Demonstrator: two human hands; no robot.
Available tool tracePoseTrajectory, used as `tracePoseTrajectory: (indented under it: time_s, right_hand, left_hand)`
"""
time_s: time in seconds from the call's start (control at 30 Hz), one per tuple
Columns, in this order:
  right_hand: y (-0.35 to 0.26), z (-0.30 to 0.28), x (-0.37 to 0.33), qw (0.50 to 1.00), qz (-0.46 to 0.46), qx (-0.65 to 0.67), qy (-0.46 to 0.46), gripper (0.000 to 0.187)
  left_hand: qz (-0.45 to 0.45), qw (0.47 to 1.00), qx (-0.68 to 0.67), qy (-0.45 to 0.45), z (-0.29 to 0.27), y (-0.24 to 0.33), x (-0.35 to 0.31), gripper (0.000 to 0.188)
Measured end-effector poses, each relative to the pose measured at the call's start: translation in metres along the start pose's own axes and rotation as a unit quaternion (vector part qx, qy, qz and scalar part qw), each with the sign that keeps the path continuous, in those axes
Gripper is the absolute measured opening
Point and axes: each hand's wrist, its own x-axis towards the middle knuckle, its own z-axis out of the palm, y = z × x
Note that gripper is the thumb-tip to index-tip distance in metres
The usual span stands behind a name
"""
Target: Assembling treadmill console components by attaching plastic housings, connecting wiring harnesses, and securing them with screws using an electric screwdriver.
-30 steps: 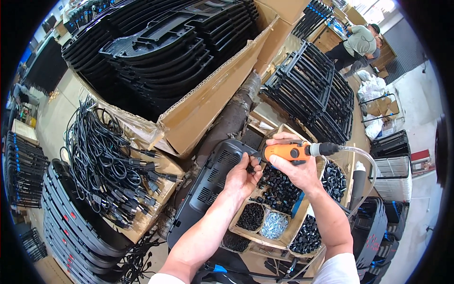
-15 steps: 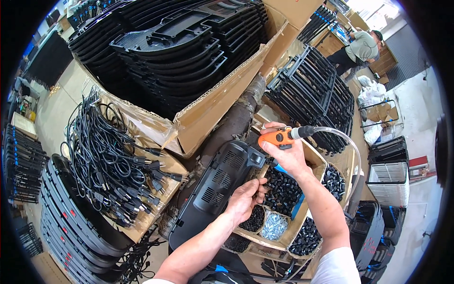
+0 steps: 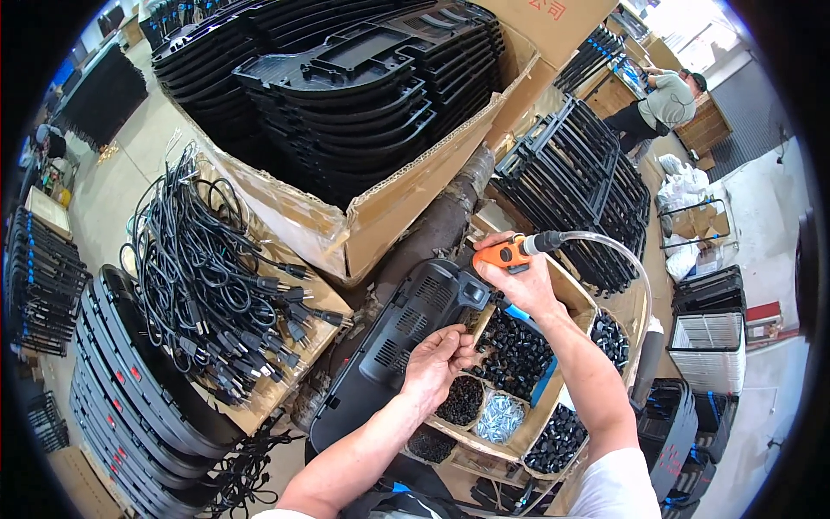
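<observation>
My right hand (image 3: 525, 281) grips an orange air screwdriver (image 3: 503, 254) with a black end fitting and a clear hose (image 3: 628, 259). Its working end is at the upper end of a long black plastic housing (image 3: 363, 387) with slotted vents; whether they touch cannot be made out. My left hand (image 3: 435, 363) is closed, thumb against fingers, over the housing's right edge beside the parts box. Anything pinched there is too small to name. Under my hands a divided cardboard box (image 3: 516, 446) holds black plastic pieces (image 3: 516, 350), small dark screws (image 3: 460, 400) and silver screws (image 3: 500, 418).
A large carton (image 3: 432, 177) of stacked black panels stands ahead. Black power cords (image 3: 216, 277) lie heaped on cardboard at left, above stacked grey-black covers (image 3: 130, 406). Black frames (image 3: 575, 190) stand at the far right. A person (image 3: 661, 102) bends over beyond them.
My left hand has drawn slightly left, away from the bin of black pieces. The right hand keeps its hold on the screwdriver near the housing's end. The view has shifted a little.
</observation>
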Motion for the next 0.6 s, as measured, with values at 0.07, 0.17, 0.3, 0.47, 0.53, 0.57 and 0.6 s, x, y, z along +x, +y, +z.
tracePoseTrajectory:
  time_s: [0.07,0.17,0.3,0.47,0.53,0.57,0.6]
  right_hand:
    - [-0.007,0.0,0.002,0.999,0.001,-0.049,-0.019,0.037]
    - [-0.016,0.004,-0.007,1.0,0.013,0.015,0.021,0.042]
    - [-0.051,0.001,-0.037,0.991,0.029,0.128,-0.024,0.053]
    - [-0.073,0.011,-0.053,0.988,0.048,0.128,-0.077,0.054]
    - [-0.071,0.015,-0.054,0.991,0.022,0.102,-0.086,0.054]
    - [-0.072,0.016,-0.055,0.991,0.022,0.101,-0.088,0.054]
    - [-0.072,0.018,-0.055,0.99,0.025,0.108,-0.083,0.054]
  left_hand:
    - [0.0,1.0,-0.004,0.001,-0.003,0.004,-0.001,0.022]
    - [-0.008,1.0,-0.013,-0.002,-0.005,0.012,0.003,0.023]
    - [-0.001,0.997,-0.073,0.013,-0.004,0.025,0.015,0.028]
    - [-0.001,0.979,-0.204,0.015,-0.005,0.036,0.029,0.028]
    - [-0.007,0.971,-0.24,-0.009,-0.007,0.038,0.032,0.026]
    - [-0.006,0.97,-0.242,-0.009,-0.008,0.038,0.031,0.026]
    - [-0.004,0.971,-0.24,-0.011,-0.01,0.038,0.03,0.026]
